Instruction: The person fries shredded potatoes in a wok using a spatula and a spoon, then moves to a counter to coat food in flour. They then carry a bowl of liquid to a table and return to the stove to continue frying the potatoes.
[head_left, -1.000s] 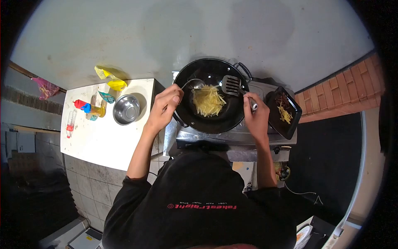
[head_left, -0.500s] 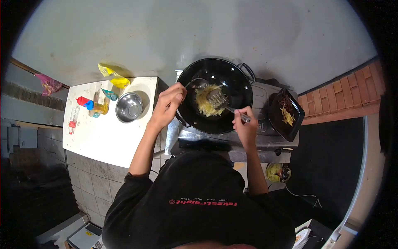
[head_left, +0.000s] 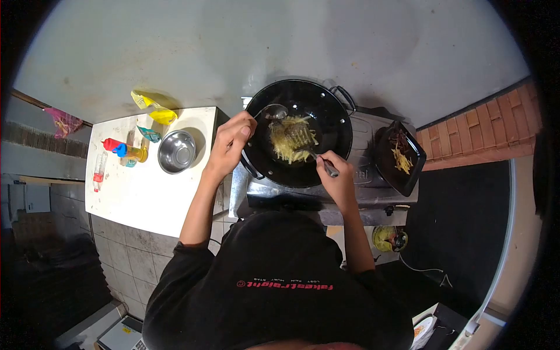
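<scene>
A black wok [head_left: 332, 125] stands on the metal stove. Pale yellow strips [head_left: 282, 143] lie in a heap at its middle. My left hand [head_left: 231, 143], at the wok's left rim, is closed on the handle of a ladle [head_left: 276, 111], whose bowl is inside the wok beside the strips. My right hand [head_left: 337, 175] grips the handle of a slotted spatula [head_left: 299, 137] near the wok's lower right rim. The spatula's blade rests on the strips and covers part of them.
Right of the wok, a black tray [head_left: 402, 180] holds yellow and dark brown strips. On the white table [head_left: 140, 201] at left are a metal bowl [head_left: 177, 151], squeeze bottles [head_left: 139, 154], a clear bottle [head_left: 100, 172] and a yellow packet [head_left: 163, 116].
The spatula has come from the wok's right side onto the strips, my right hand moving left and down with it. The ladle has stayed near the strips' upper left edge, shifting slightly.
</scene>
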Demonstrator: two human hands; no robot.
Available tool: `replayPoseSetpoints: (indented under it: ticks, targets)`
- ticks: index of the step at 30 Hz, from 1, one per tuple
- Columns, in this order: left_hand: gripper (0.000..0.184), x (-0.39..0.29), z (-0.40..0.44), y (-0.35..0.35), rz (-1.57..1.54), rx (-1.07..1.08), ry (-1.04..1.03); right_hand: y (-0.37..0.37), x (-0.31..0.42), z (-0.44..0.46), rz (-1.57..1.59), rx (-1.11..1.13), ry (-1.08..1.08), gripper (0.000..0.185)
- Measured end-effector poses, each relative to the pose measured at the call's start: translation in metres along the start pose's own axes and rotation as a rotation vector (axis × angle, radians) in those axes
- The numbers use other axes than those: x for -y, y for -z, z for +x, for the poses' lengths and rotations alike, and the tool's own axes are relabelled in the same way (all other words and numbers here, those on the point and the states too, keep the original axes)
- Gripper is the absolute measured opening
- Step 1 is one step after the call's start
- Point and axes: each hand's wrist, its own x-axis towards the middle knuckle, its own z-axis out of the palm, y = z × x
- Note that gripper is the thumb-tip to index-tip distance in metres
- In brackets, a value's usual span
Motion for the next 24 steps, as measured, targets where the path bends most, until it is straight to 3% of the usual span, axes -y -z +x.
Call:
replayPoseSetpoints:
  ticks: [8, 10, 24]
  targets:
    - [0.034, 0.0, -0.003, 0.004, 0.001, -0.014, -0.019, 0.007, 0.01, 0.006, 0.025, 0.056, -0.053, 0.011]
    - [0.034, 0.0, -0.005, 0.004, -0.001, -0.023, -0.003, 0.015, 0.014, 0.009, -0.003, 0.058, -0.167, 0.01]
    - [0.034, -0.005, -0.006, 0.006, 0.037, -0.028, -0.031, 0.012, -0.003, 0.029, 0.035, -0.022, -0.179, 0.011]
